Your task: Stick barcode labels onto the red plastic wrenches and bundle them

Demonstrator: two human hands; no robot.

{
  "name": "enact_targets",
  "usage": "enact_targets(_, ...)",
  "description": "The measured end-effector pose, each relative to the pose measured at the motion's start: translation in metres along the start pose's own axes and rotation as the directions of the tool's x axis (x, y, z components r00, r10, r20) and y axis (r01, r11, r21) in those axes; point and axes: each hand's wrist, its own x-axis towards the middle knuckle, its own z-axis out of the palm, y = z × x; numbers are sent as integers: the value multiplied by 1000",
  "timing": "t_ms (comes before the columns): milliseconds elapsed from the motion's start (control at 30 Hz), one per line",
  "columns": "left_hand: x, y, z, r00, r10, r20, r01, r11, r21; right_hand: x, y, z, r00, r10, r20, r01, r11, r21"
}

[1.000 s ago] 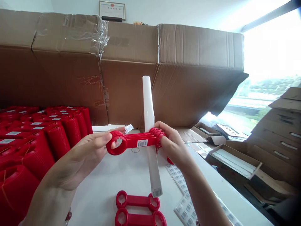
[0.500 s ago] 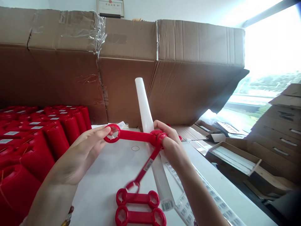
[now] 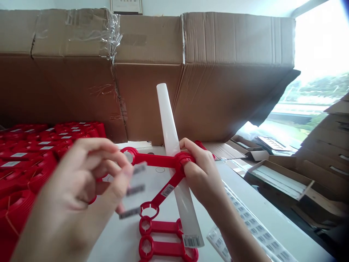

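My left hand is raised at the left, blurred, its thumb and fingers closed on several small barcode labels. Whether the labels share one backing strip I cannot tell. My right hand grips the overlapping ring ends of red plastic bars with a ring at each end. One red bar points left, behind my left fingers; another red bar slants down and carries a barcode label. A white tube runs beneath the right hand, with a barcode at its near end. Further ringed red bars lie below on the table.
Bundled stacks of red pieces fill the left side. Large cardboard boxes lean over the back. Label sheets lie on the white table at right, with an open carton beyond.
My left hand has let go of the red bar's ring and come nearer the camera, with barcode labels now showing at its fingers. My right hand keeps its grip. The view has shifted slightly.
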Motion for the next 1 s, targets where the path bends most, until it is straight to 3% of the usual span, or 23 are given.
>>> enact_targets(133, 6, 5, 14, 994, -42, 100, 38, 998, 41, -6, -5, 0, 1000, -28, -3, 28, 1000, -10)
enact_targets(267, 9, 4, 23, 996, -64, 69, 59, 995, 83, -11, -12, -2, 999, -39, 23, 39, 999, 5)
enact_targets(1000, 10, 5, 24, 984, -124, 124, 109, 987, 118, -14, -19, -3, 1000, -3, 19, 2, 999, 38)
